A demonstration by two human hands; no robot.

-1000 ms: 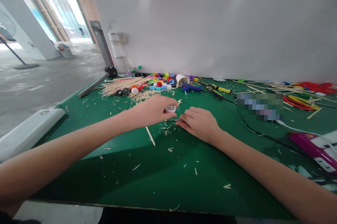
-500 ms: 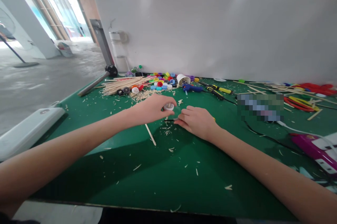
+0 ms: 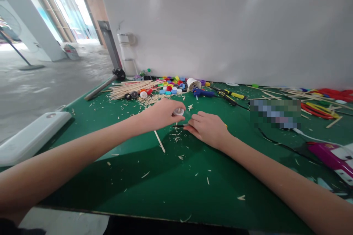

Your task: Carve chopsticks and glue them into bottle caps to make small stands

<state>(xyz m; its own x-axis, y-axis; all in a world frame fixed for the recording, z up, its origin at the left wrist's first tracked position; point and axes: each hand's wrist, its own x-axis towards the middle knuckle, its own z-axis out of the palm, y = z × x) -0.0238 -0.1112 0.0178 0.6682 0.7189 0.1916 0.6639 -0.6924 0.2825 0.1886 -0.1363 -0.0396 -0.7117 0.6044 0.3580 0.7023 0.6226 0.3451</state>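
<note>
My left hand (image 3: 162,113) is closed, pinching a small whitish bottle cap (image 3: 178,111) between thumb and fingers above the green table. My right hand (image 3: 206,128) is wrapped around a slim tool (image 3: 179,125) lying low over the tabletop. Its thin dark tip points left, just under the cap, and a bit of yellow shows behind the hand; most of the tool is hidden, so its kind is unclear. Below my left hand a thin wooden stick (image 3: 160,141) lies on the table. Wood shavings (image 3: 177,139) are scattered beneath both hands.
Behind my hands lie bundled wooden sticks (image 3: 132,89), coloured bottle caps (image 3: 172,89), a tipped white cup (image 3: 192,84), a blue glue gun (image 3: 202,92) and yellow-black tools (image 3: 234,95). A cable (image 3: 266,137) runs right towards a purple-white power strip (image 3: 331,156). A white case (image 3: 35,135) stands left.
The whole view shifts slightly to the right. Both hands keep almost the same pose, with the cap still above the tool's tip.
</note>
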